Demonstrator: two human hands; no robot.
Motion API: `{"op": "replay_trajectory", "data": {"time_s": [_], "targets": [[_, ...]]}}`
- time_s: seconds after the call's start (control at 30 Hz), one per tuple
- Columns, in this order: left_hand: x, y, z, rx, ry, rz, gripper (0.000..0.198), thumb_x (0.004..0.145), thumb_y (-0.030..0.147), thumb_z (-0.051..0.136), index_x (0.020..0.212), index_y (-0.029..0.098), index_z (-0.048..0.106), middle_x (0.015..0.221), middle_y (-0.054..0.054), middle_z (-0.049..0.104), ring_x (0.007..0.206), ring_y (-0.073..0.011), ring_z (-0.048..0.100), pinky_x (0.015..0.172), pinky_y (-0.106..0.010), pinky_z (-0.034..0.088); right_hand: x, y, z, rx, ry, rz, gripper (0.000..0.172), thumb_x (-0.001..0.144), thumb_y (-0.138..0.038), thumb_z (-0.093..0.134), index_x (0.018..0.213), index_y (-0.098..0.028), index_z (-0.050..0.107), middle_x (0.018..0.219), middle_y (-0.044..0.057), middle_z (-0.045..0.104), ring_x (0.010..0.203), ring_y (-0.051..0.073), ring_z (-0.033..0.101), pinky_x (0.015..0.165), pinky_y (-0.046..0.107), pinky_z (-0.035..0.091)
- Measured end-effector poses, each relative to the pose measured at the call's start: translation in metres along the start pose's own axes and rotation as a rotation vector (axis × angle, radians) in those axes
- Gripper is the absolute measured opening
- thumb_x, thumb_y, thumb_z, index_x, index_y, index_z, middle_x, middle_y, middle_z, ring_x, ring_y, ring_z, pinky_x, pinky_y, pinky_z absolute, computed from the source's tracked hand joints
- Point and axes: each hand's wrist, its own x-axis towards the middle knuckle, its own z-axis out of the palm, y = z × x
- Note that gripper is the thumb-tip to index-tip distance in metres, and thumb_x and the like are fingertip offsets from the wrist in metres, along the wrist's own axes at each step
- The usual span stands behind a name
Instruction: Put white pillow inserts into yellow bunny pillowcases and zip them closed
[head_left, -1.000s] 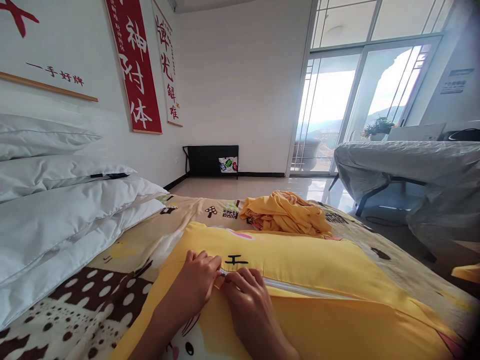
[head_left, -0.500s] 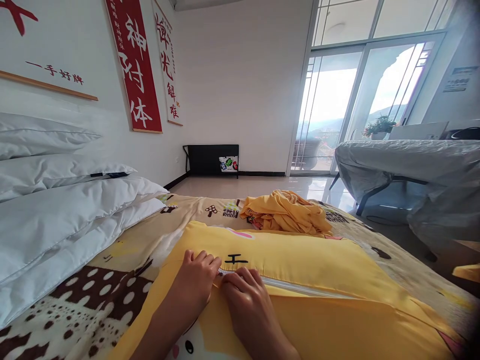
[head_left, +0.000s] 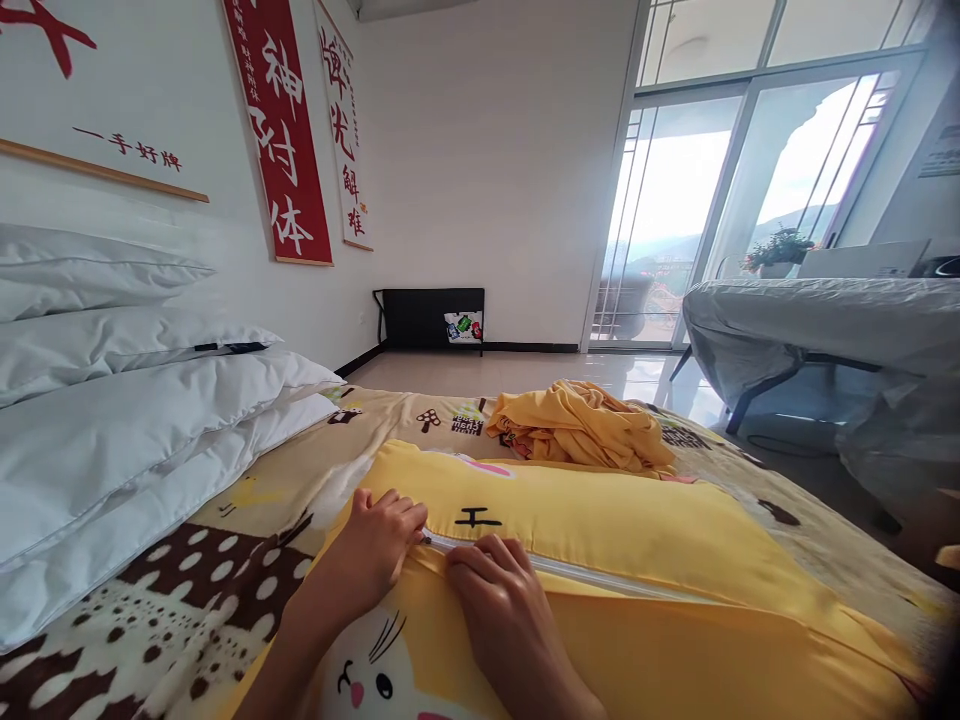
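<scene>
Left hand (head_left: 379, 545) is clutching the stuffed yellow pillowcase (head_left: 645, 535) at its left end; right hand (head_left: 499, 600) is pinching its white zipper (head_left: 600, 580) (pull hidden beneath fingers).

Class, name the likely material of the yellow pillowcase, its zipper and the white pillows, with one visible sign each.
Pillowcase: smooth woven cloth, with a faint sheen and soft creases.
Zipper: white tape, probably synthetic; the teeth are too small to tell.
Pillows: matte white cloth over soft filling; they sag and puff.
</scene>
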Motion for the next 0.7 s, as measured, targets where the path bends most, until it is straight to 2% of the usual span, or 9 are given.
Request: {"op": "replay_trajectory", "data": {"time_s": [0.17, 0.7], "targets": [[-0.004, -0.012, -0.001, -0.039, 0.026, -0.050, 0.026, 0.090, 0.014, 0.031, 0.083, 0.019, 0.055, 0.090, -0.002, 0.064, 0.090, -0.0192, 0.054, 0.079, -0.038, 0.023, 0.000, 0.001, -0.001, -0.024, -0.016, -0.001, 0.020, 0.082, -0.002, 0.055, 0.076, -0.020, 0.059, 0.076, -0.003, 0.065, 0.073, 0.012, 0.050, 0.070, 0.028, 0.037], [-0.007, -0.050, -0.006, -0.158, -0.030, -0.112, 0.024, 0.091, 0.022, 0.031, 0.079, 0.020, 0.051, 0.084, 0.002, 0.062, 0.085, -0.0185, 0.054, 0.080, -0.036, 0.024, 0.000, 0.001, -0.001, 0.008, 0.010, -0.010, 0.024, 0.085, -0.002, 0.049, 0.077, -0.021, 0.062, 0.075, -0.001, 0.065, 0.073, 0.014, 0.050, 0.069, 0.029, 0.036]]}}
